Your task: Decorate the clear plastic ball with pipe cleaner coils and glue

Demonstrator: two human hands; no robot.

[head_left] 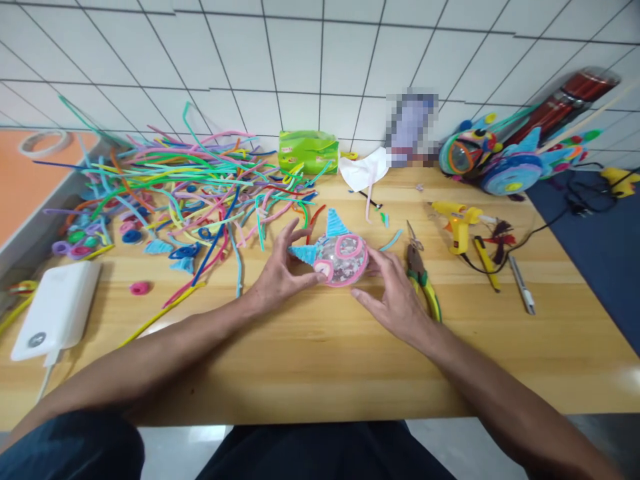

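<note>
A round glittery craft piece, edged in pink pipe cleaner and carrying blue pipe-cleaner fins, lies on the wooden table. My left hand grips its left side, thumb and fingers pinched near a blue fin. My right hand rests at its right edge, fingers touching the rim. Both forearms reach in from the near edge.
A big heap of coloured pipe cleaners covers the back left. Pliers, a yellow glue gun with cable, a pen, a white power bank, a green tissue pack and a finished colourful craft lie around.
</note>
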